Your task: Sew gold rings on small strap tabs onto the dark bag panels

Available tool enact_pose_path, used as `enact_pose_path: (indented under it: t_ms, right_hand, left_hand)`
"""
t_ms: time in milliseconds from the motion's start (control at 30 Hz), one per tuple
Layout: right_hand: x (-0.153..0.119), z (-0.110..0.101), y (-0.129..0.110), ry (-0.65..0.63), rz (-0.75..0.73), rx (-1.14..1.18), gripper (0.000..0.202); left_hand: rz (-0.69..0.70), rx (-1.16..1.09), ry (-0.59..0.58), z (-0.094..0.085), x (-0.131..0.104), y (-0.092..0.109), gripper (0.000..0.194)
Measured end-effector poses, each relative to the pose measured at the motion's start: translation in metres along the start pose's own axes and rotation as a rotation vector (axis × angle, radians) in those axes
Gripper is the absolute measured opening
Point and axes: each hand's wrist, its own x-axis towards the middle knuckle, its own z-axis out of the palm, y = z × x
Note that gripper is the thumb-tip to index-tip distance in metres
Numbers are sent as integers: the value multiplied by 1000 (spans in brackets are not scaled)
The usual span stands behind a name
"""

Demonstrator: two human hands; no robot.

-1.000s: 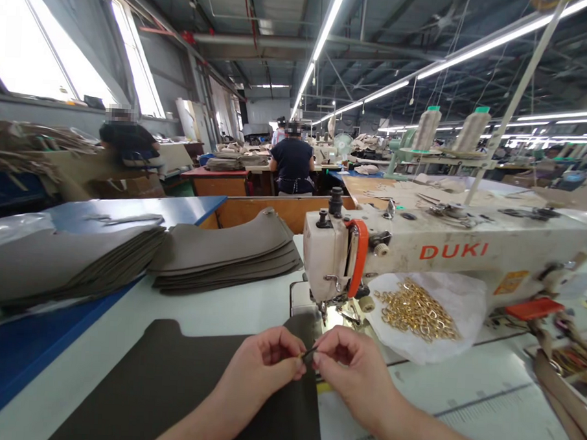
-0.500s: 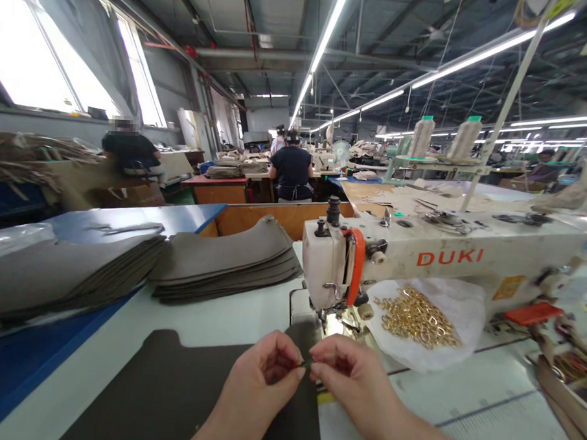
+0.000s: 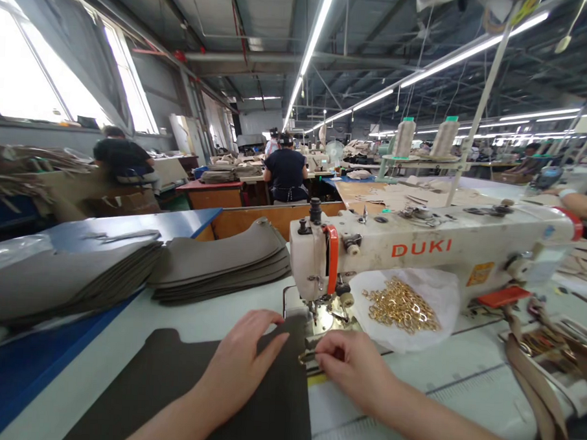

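My right hand (image 3: 348,362) is closed in a pinch on a short dark fabric tab (image 3: 309,356). A small gold ring (image 3: 301,359) shows at the tab's left end. My left hand (image 3: 249,348) is open, thumb and fingers apart, over a dark grey-brown fabric panel (image 3: 184,384); whether it touches the panel I cannot tell. The panel lies on the pale table, its upper right corner close to the sewing machine's needle area (image 3: 322,317). Right of the needle, a heap of gold metal rings (image 3: 401,306) lies on a white sheet (image 3: 445,317).
The sewing machine (image 3: 370,249) stands across the right. Stacks of cut panels (image 3: 218,262) lie at left and behind. Tan straps (image 3: 534,380) hang at the right edge. Two thread cones (image 3: 404,137) stand beyond the machine. Other people (image 3: 286,171) sit further off.
My hands have moved apart: the left has let go and opened over the panel, while the right keeps the tab, whose gold ring now shows. The view has shifted slightly to the right.
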Motion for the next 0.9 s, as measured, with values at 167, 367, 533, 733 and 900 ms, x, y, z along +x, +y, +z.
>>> enact_pose_path:
  t_ms: [167,367,533,733,900]
  right_hand:
    - [13,-6,1,-78,193,106,16]
    - [37,2,-5,-200,326,122,16]
    - [47,2,-11,-296,397,113,20]
    - [51,-5,-17,-348,433,83,19]
    - [56,-6,-17,-363,431,62,19]
  left_hand:
    - [169,189,46,26,-15,-5,21]
    - [176,212,104,40,-30,4,23]
    - [189,194,84,30,-28,13,23]
    - [327,197,60,31,-9,16,18]
    - [403,239,43,38,-1,14,24]
